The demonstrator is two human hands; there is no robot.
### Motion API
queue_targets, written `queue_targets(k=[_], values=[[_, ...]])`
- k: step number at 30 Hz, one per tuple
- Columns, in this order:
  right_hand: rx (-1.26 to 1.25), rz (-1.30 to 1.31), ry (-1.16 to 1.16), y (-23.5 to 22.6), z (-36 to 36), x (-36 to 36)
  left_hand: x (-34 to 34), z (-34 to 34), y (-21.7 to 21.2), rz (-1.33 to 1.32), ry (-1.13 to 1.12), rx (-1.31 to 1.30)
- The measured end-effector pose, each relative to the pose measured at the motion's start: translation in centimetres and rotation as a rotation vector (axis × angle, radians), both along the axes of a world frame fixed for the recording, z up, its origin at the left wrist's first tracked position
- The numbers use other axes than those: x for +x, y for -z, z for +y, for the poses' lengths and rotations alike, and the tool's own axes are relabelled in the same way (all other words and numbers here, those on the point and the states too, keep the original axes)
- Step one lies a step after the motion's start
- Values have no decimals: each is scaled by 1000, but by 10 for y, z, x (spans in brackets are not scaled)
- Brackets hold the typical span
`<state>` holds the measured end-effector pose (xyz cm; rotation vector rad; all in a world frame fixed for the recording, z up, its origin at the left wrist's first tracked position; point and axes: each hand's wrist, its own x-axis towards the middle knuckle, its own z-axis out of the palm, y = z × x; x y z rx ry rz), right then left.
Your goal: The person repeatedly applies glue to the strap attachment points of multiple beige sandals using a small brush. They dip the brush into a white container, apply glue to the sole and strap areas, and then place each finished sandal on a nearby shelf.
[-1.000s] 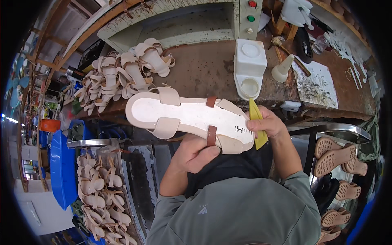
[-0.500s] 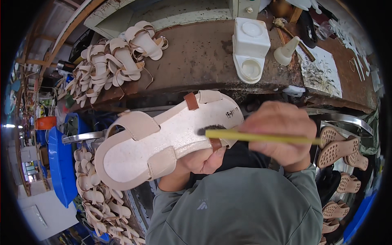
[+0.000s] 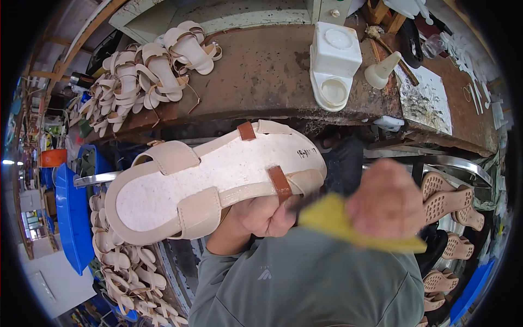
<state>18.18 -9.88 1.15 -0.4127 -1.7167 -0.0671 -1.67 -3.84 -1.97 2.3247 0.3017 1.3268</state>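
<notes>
My left hand (image 3: 264, 216) is closed on the lower edge of a beige sandal upper (image 3: 212, 177), held with its pale underside facing up. Beige strap ends and two brown tabs fold over its rim, and part of the surface looks wet and shiny. Small dark print marks the narrower right end. In my right hand (image 3: 385, 203), smeared by motion, is a brush (image 3: 329, 218) with a flat yellow handle and dark bristles. The bristle end is blurred, next to my left fingers and the sandal upper's lower edge; contact between them cannot be told.
On the brown workbench (image 3: 256, 71) stand a white container (image 3: 335, 65) with a round cup and a pale nozzle-shaped bottle (image 3: 383, 71). Beige strappy uppers (image 3: 158, 68) lie heaped at its left, more (image 3: 125, 261) below. Perforated tan soles (image 3: 447, 201) sit on a rack at the right.
The brush has left the middle of the underside and swung down and to the right, its flat side now showing. The sandal upper has shifted slightly left.
</notes>
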Motion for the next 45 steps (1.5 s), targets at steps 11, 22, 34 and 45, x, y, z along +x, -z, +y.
queue_targets(k=[11,22,34,45], values=[[-233,-66,-342,-11,7,17,13,9,-4,10,-106,-18],[-984,455,626,114,41,82,40,93,114,-355,34,-1005],[-1096,448,554,128,58,89,41,112,138,-160,116,-1155],[-866,851,156,64,34,41,47,60,55,-402,458,-1386]])
